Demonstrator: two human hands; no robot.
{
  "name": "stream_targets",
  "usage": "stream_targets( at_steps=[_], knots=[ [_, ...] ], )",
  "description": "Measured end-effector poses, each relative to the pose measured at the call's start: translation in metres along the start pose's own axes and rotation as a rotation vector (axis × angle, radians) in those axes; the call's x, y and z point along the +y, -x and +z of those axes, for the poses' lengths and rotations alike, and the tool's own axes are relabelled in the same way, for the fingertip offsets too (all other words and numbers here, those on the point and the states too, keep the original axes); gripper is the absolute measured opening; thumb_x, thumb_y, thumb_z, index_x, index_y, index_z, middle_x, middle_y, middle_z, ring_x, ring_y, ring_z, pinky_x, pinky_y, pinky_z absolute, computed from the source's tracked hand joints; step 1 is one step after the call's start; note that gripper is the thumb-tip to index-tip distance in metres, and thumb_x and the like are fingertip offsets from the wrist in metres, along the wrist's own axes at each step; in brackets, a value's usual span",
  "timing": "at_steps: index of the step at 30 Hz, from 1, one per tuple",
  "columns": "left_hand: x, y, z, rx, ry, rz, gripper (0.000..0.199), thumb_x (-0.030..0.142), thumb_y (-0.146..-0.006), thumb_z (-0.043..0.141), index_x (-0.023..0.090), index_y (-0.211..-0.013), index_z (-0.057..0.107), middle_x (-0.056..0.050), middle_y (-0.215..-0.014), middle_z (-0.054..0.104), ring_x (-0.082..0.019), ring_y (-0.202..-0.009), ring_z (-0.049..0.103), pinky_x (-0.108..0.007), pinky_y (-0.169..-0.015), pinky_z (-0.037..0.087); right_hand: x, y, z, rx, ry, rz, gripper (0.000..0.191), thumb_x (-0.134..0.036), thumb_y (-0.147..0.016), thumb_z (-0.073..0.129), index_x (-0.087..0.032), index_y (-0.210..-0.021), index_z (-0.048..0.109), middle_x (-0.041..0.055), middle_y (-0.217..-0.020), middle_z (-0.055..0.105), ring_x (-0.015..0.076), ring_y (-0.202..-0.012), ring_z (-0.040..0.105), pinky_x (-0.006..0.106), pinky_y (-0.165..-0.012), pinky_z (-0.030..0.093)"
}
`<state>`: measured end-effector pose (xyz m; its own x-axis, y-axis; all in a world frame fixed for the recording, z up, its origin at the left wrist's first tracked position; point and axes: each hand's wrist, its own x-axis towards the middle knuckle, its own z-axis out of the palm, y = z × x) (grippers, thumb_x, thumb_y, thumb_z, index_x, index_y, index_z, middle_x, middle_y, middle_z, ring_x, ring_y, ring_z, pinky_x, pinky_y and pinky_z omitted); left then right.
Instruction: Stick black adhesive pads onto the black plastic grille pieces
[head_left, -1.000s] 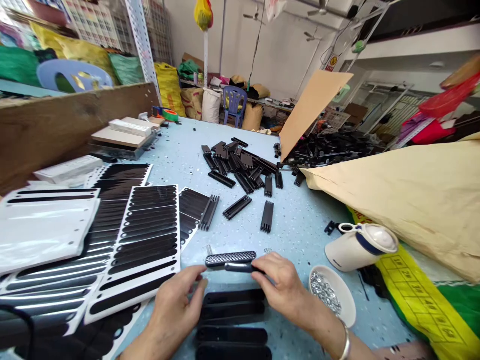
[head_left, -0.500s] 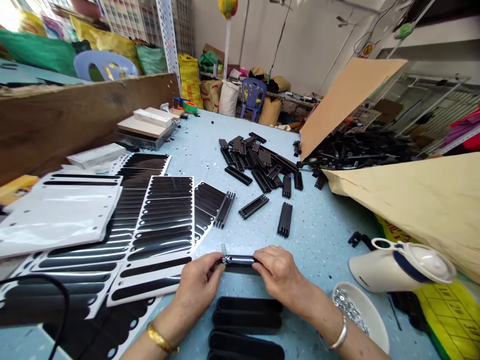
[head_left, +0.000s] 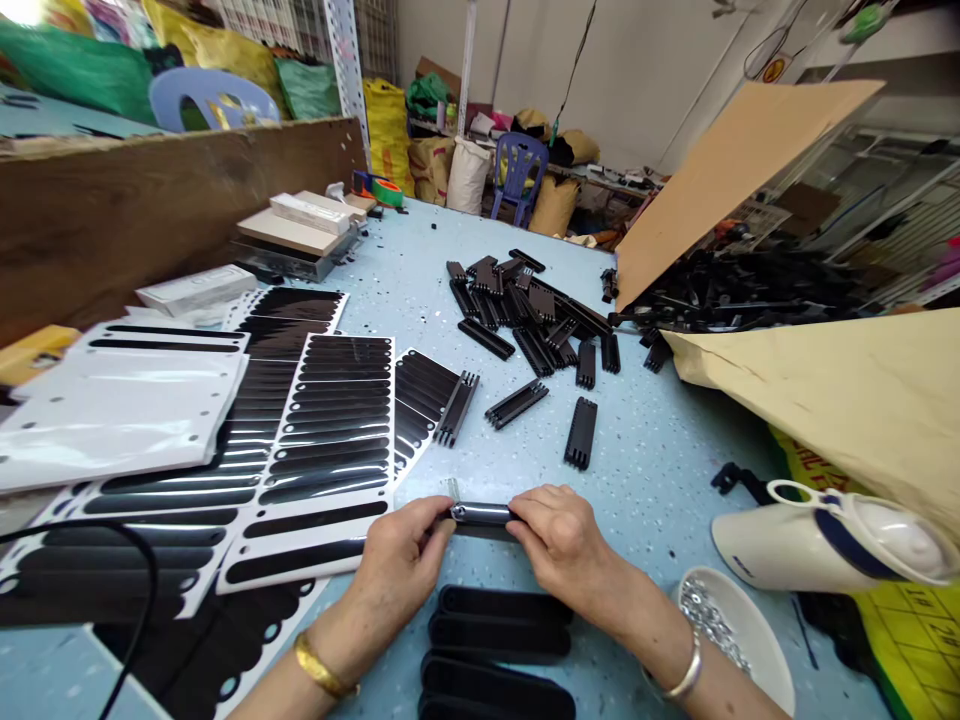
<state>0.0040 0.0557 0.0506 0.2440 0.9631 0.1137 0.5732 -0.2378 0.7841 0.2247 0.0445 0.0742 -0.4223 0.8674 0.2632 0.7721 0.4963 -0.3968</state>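
Between my two hands is a glossy black strip-shaped part (head_left: 482,514), held level just above the table. My left hand (head_left: 405,545) pinches its left end between thumb and fingers. The right end is gripped by my right hand (head_left: 559,530), fingers curled over it. A small clear piece (head_left: 454,488) sticks up near the left end. Below my hands lie several smooth black rounded strips (head_left: 499,635) in a row. Sheets of black adhesive strips (head_left: 322,440) lie left of my left hand. Beyond my hands rest loose slotted black plastic parts (head_left: 581,432).
A heap of black plastic parts (head_left: 525,310) sits mid-table. At right stand a white dish (head_left: 769,640) of small metal pieces, a white jug (head_left: 795,540) lying tilted, and cardboard (head_left: 735,180). A wooden board (head_left: 172,210) edges the left side; a black cable (head_left: 146,590) curves at lower left.
The camera view has shifted slightly, so the scene sits a little differently in the picture. Both hands keep their hold on the black part, with hardly any movement.
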Motion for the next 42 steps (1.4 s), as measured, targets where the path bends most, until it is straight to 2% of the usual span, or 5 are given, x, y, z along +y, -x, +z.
stream_targets(
  at_steps=[10, 31, 39, 42],
  knots=[
    [0.0018, -0.0005, -0.0003, 0.025, 0.001, 0.039, 0.025, 0.026, -0.086, 0.051, 0.017, -0.098, 0.071, -0.004, -0.081, 0.077, -0.018, -0.068, 0.072, -0.029, -0.064, 0.056, -0.0015, -0.0024, 0.0002, -0.008, 0.033, 0.006, 0.010, -0.011, -0.087, 0.060, -0.016, -0.084, 0.068, 0.0065, -0.079, 0.070, 0.0213, -0.075, 0.063, 0.033, -0.069, 0.040],
    [0.0031, 0.0003, -0.0025, 0.002, -0.036, 0.043, 0.024, 0.025, -0.087, 0.050, 0.020, -0.099, 0.071, -0.005, -0.089, 0.078, -0.020, -0.078, 0.073, -0.030, -0.071, 0.058, -0.0024, -0.0014, 0.0002, -0.018, 0.056, 0.012, 0.008, -0.010, -0.086, 0.063, -0.016, -0.086, 0.068, 0.0062, -0.083, 0.070, 0.0214, -0.077, 0.063, 0.034, -0.071, 0.038],
    [0.0031, -0.0007, -0.0033, 0.008, -0.039, 0.096, 0.025, 0.024, -0.087, 0.050, 0.020, -0.100, 0.072, -0.004, -0.091, 0.079, -0.019, -0.080, 0.074, -0.029, -0.074, 0.058, -0.0010, -0.0024, 0.0015, -0.024, 0.094, -0.001, 0.007, -0.011, -0.085, 0.064, -0.017, -0.084, 0.069, 0.0052, -0.081, 0.069, 0.0204, -0.076, 0.062, 0.034, -0.069, 0.038],
    [0.0031, 0.0000, -0.0018, 0.036, -0.051, 0.067, 0.026, 0.025, -0.086, 0.052, 0.019, -0.101, 0.072, -0.004, -0.082, 0.078, -0.018, -0.070, 0.073, -0.027, -0.067, 0.058, -0.0002, -0.0027, 0.0019, -0.019, 0.080, -0.006, 0.007, -0.011, -0.085, 0.065, -0.017, -0.084, 0.069, 0.0050, -0.081, 0.070, 0.0204, -0.077, 0.063, 0.034, -0.069, 0.038]
  ],
)
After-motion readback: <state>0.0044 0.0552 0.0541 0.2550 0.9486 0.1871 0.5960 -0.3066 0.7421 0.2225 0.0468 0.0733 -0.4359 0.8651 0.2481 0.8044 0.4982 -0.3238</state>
